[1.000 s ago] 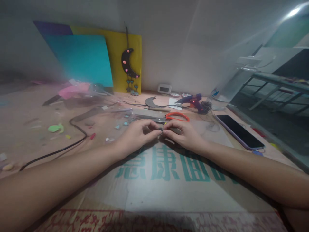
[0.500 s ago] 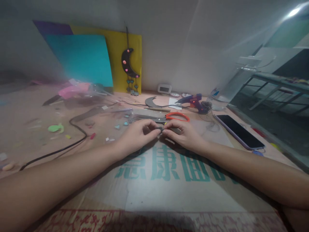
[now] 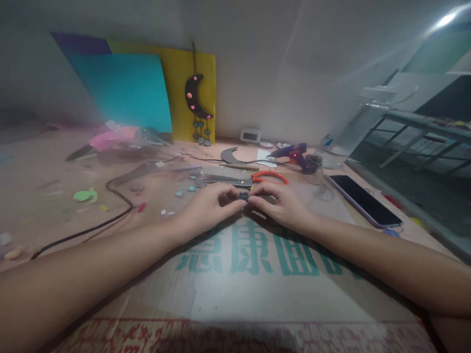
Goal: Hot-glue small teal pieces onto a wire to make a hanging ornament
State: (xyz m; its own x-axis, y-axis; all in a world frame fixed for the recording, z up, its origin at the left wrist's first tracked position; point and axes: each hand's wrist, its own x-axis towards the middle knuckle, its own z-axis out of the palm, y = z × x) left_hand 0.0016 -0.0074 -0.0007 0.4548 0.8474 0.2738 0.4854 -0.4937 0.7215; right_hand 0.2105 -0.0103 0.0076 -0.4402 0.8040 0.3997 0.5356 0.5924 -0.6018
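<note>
My left hand (image 3: 217, 203) and my right hand (image 3: 275, 203) meet at the middle of the view, thumbs and forefingers pinched on a small dark piece (image 3: 243, 195) between them. Its shape is too small to make out. Just beyond the fingertips lie scissors (image 3: 270, 176) with orange handles, blades pointing left. A grey crescent (image 3: 230, 156) rests farther back. Small teal pieces (image 3: 192, 188) lie to the left of my left hand. Under both wrists spreads a sheet with green printed characters (image 3: 252, 250).
A purple glue gun (image 3: 300, 154) with a red light stands back right, near a phone (image 3: 364, 200) and a clear container (image 3: 355, 127). A black cable (image 3: 119, 193) winds across the left. A decorated dark crescent (image 3: 195, 95) hangs before yellow card (image 3: 176, 63).
Both hands stay in nearly the same place. The fingertips have shifted slightly, and more of the small dark piece shows between them.
</note>
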